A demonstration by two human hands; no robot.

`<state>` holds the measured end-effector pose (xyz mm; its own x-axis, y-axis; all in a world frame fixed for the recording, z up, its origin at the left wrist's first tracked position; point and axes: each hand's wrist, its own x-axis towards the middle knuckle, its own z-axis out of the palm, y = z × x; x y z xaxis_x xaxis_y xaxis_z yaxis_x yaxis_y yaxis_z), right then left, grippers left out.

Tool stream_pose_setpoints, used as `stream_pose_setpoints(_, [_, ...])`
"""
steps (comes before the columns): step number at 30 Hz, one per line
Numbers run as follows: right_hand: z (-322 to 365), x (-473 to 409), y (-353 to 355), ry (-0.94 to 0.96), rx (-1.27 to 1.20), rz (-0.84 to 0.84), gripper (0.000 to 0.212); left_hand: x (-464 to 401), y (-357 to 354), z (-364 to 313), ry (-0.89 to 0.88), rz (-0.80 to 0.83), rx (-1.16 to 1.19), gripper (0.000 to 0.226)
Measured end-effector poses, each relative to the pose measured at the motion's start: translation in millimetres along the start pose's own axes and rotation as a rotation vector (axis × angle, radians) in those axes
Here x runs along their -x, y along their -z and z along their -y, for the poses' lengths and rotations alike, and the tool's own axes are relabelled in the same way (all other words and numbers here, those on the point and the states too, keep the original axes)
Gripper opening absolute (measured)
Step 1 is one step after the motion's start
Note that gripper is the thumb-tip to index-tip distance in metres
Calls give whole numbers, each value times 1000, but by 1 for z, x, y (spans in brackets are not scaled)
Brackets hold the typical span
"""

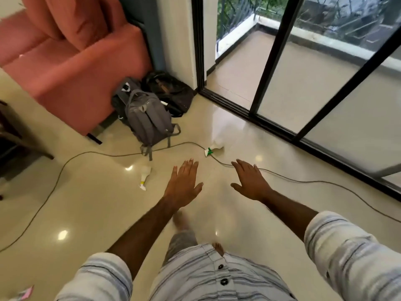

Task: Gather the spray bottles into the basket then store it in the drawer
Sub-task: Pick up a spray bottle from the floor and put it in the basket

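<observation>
Bottles lie loose on the tiled floor, so the gathering looks barely begun. One spray bottle with a green trigger (212,149) lies on its side just beyond the fingertips of both hands, resting against a thin grey cable (282,176) that runs across the floor beneath the right hand. A second spray bottle, white with a yellow band (144,176), lies on its side to the left of the left hand, near but apart from it.

The left hand (184,185) is held out flat, palm down, fingers straight and close together, gripping nothing. The right hand (249,181) is the same: palm down, fingers extended, thumb out to the side, holding nothing. Both hover above the floor and touch neither bottle.

No basket and no drawer show in this view, so it cannot be told whether any bottle has already been collected. Judging from the two bottles on the floor, at least these remain to be picked up, placed in the basket, and the basket then carried to the drawer. A grey backpack (149,120) and a pink sofa (71,68) stand farther ahead, left of the hands.
</observation>
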<state>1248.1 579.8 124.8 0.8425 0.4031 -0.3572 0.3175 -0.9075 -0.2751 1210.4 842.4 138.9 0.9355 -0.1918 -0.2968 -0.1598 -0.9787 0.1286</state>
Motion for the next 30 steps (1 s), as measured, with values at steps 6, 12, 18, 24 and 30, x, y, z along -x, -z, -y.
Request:
stream_pose_setpoints(6, [-22,-112,8,-150,-54,29,81,-139,11,53,-121,111,3,75])
stream_pose_setpoints(12, [-27,-204,26,-265,-197,22,80,-247,36,96,-193,242,36,71])
stream_pose_setpoints(18, [-41,-292,41,-345,-363,15,72,-364,49,116,-288,327,4,69])
stream_pose_setpoints(24, [-103,-402,-2,-551,-734,28,74,-498,3,120,-228,432,199,63])
stream_pose_setpoints(30, [-177,-502,-110,-925,-1156,-62,76,-632,-113,125,-55,614,472,52])
